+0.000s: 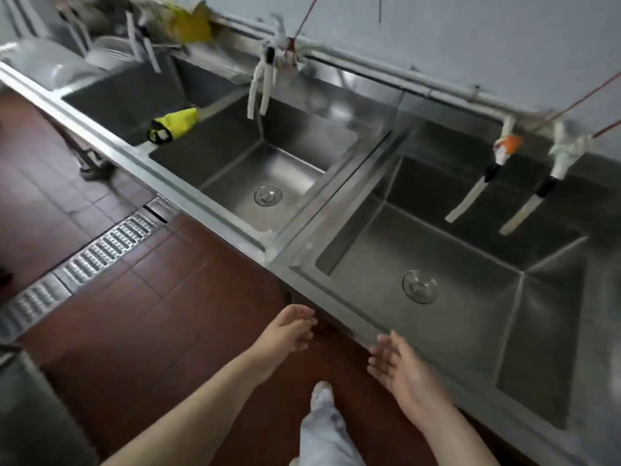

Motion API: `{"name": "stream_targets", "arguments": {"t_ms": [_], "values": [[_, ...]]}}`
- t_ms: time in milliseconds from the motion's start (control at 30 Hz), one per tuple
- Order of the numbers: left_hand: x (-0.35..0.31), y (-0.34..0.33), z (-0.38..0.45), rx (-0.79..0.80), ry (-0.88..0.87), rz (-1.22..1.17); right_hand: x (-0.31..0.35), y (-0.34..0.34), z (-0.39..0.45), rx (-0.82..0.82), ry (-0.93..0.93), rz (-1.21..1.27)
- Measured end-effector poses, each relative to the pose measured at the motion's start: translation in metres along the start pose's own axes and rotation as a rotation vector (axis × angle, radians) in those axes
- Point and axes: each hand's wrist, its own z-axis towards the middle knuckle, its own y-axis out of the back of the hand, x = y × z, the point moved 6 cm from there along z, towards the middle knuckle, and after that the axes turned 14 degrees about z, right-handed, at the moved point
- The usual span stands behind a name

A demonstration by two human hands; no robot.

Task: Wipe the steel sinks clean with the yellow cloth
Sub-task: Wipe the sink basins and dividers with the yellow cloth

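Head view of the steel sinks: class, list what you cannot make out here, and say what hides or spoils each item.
- Far left sink: its floor and drain are hidden behind its front wall and the yellow cloth on the divider.
- Pale items beside that sink at top left: too blurred to identify.
- Nearest sink: its right side is cut off by the frame edge.
- Yellow object at the top: blurred and partly cut off.

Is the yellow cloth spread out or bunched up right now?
Bunched up: the yellow cloth lies crumpled on the divider between two sinks. Neither hand holds it.
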Motion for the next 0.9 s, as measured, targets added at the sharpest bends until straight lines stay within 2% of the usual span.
{"name": "stream_targets", "arguments": {"t_ms": [167, 433, 667, 900], "values": [[-0.023, 0.047, 0.037, -0.048, 0.061, -0.103, 0.015, -0.073, 0.043, 0.098, -0.082, -0.072], [-0.031, 0.122, 0.082, -0.161, 0.09, -0.042, 0.03, -0.165, 0.093, 0.188, -0.126, -0.324], [-0.038, 0.194, 0.111, -0.243, 0.091, -0.146, 0.014, -0.243, 0.123, 0.213, -0.158, -0.329], [-0.048, 0.304, 0.143, -0.175, 0.071, -0.091, -0.023, -0.356, 0.152, 0.175, -0.144, -0.245]]}}
